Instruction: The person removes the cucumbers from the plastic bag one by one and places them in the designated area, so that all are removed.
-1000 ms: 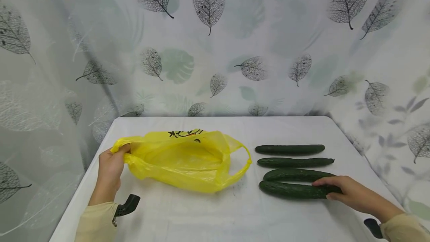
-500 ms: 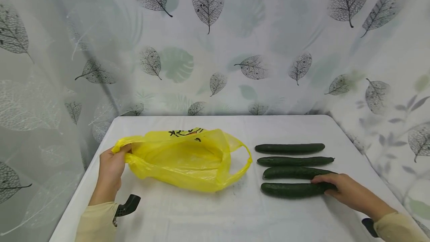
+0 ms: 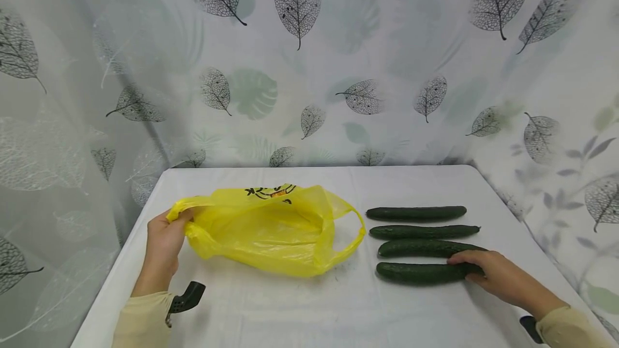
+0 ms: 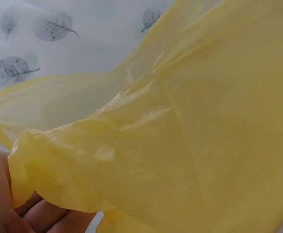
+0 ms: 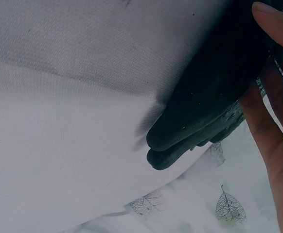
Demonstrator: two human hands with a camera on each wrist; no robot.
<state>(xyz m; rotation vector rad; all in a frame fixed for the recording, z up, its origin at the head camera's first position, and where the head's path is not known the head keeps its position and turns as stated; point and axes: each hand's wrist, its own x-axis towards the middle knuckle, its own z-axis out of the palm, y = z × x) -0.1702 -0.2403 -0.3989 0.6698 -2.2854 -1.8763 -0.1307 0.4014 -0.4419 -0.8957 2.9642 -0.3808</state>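
Note:
A yellow plastic bag [image 3: 271, 230] lies on its side with its mouth facing the near side of the table. My left hand [image 3: 163, 240] grips one of its handles at the left end; the other handle loops free at the right. On the right, several dark green cucumbers lie side by side, and my right hand [image 3: 498, 278] holds the right end of the nearest cucumber [image 3: 420, 273]. In the right wrist view, thumb and fingers stand on either side of this cucumber [image 5: 204, 92]. Just behind it is another cucumber [image 3: 416, 248], close to my fingertips.
Two more cucumbers, a farther cucumber [image 3: 416, 213] and a thinner cucumber [image 3: 425, 232], lie toward the back. All rest on a white-covered table [image 3: 309, 316]. A leaf-patterned curtain [image 3: 309, 69] hangs behind and at both sides.
The nearest cucumber has straightened and shifted slightly right, opening a gap from the one behind, as my right hand moved a little left. The bag and left hand have shifted slightly right.

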